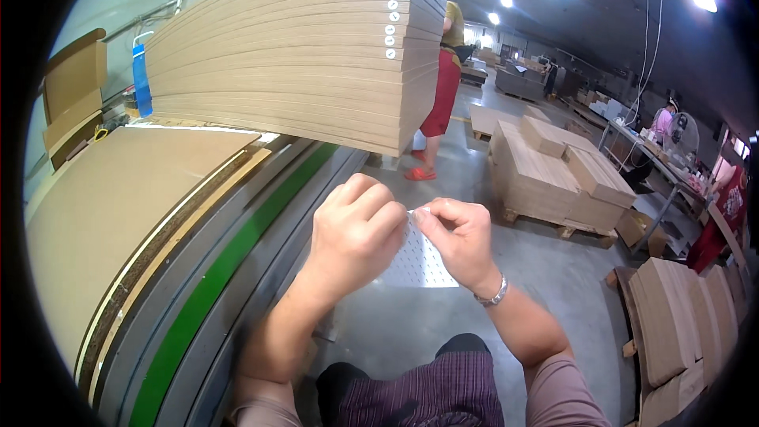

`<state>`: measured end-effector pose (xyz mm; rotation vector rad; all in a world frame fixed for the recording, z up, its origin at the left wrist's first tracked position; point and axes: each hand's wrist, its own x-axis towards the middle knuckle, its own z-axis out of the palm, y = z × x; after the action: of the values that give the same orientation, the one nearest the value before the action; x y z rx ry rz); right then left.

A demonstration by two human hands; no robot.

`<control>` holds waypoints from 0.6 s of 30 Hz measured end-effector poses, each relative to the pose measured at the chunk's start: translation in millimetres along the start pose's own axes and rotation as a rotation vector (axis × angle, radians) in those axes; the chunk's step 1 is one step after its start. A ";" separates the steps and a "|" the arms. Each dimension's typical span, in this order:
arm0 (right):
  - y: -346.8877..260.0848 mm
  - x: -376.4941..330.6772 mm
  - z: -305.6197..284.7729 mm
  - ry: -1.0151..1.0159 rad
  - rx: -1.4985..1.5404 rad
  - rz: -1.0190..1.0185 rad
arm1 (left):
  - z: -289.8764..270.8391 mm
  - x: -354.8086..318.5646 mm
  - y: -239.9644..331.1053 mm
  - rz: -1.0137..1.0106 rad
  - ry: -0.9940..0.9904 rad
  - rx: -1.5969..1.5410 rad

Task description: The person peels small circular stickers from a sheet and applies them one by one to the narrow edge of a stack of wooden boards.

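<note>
A pale sheet of small stickers (425, 262), marked with rows of little dark dashes, hangs in front of me. My left hand (360, 225) is closed at its upper left edge, knuckles up, with the fingertips hidden behind the fist. Thumb and forefinger of my right hand (458, 239) pinch the sheet's top edge, close beside the left. Beyond my hands rises a tall stack of wood-grain boards (292, 47). Several round white stickers (391, 30) are on its near edge by the corner.
On the left, a brown board (118, 198) lies beside a grey frame with a green strip (229, 285). A person in red trousers (444, 95) stands behind the stack. Cartons on a pallet (530, 166) and stacked flat cardboard (672, 324) are on the right.
</note>
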<state>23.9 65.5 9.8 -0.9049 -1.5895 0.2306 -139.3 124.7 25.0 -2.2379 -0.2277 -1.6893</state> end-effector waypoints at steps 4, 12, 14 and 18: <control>0.8 4.0 0.4 0.110 0.150 0.155 | 0.5 4.5 -6.3 -0.020 -0.002 -0.045; -4.8 3.5 1.9 0.086 0.248 0.216 | 4.0 63.7 -59.3 -0.261 0.215 -0.096; -2.0 3.2 -1.3 0.073 0.216 0.188 | 7.2 74.0 -61.1 -0.276 0.220 -0.096; 3.6 5.3 -5.9 0.073 0.219 0.177 | 10.2 86.1 -59.5 -0.329 0.195 -0.084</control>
<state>31.0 69.4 13.1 -0.8730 -1.3875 0.4819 -124.5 178.0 114.4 -2.1655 -0.5087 -2.1076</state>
